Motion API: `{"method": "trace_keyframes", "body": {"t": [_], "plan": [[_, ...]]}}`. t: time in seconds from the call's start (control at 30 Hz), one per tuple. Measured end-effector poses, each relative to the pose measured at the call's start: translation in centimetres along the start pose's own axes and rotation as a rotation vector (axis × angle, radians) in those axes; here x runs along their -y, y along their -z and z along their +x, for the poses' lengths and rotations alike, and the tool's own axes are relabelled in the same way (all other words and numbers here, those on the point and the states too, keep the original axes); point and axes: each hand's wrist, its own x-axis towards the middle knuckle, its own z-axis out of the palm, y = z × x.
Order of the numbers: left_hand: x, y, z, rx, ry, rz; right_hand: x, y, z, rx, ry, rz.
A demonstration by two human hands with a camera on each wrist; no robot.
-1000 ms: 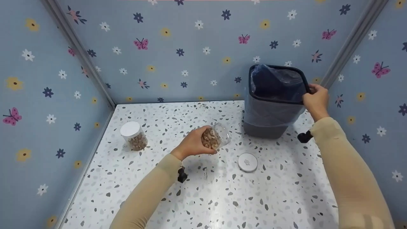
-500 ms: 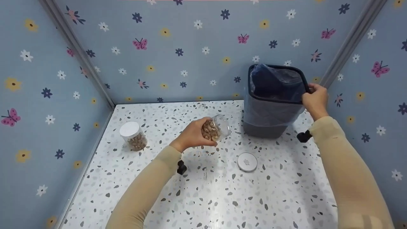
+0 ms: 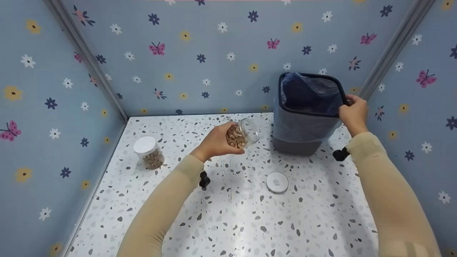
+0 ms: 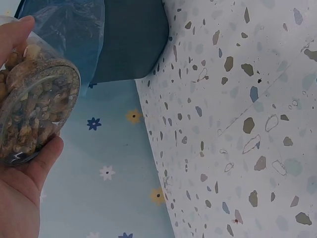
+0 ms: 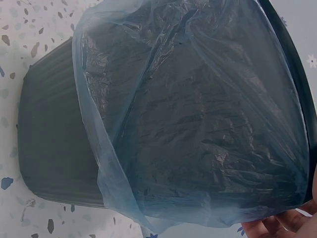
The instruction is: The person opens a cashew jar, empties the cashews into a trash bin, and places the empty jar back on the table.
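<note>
Narrow gap between jar point(image 3: 243, 134) and bin point(image 3: 303, 128)

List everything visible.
Table: 1, speckled white, foreground
Walls: 3, patterned blue, sides and back
Posts: 2, grey, between walls
Bin: 1, grey, table's back right
Liner: 1, translucent blue, in bin
Loose lid: 1, white, before bin
White-capped jar: 1, clear, table's left
Open jar: 1, clear, left of bin
Pieces: many, brown, in jars
Sleeves: 2, beige, foreground
Wrist devices: 2, black, at sleeves
Left hand: 1, holding open jar
Right hand: 1, gripping bin
</note>
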Motion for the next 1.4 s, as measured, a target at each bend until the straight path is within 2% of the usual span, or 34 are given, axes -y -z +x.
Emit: {"method": "trace_keyframes", "body": {"t": [0.23, 0.77, 1.03, 1.4], "plan": [[-0.6, 0.6, 0.9, -0.011, -0.014, 0.008, -0.1, 0.1, 0.1, 0.005, -0.011, 0.002], [-2.0, 1.2, 2.8, -0.035, -0.014, 0.014, -0.6, -0.4, 0.0, -0.068, -0.01, 0.028], [-2.5, 1.6, 3.7, -0.048, 0.021, 0.053, -0.7, -0.2, -0.1, -0.058, -0.001, 0.029], [-3.2, 1.9, 4.9, -0.071, 0.045, 0.025, -0.8, -0.4, 0.1, -0.055, 0.015, 0.017]]}}
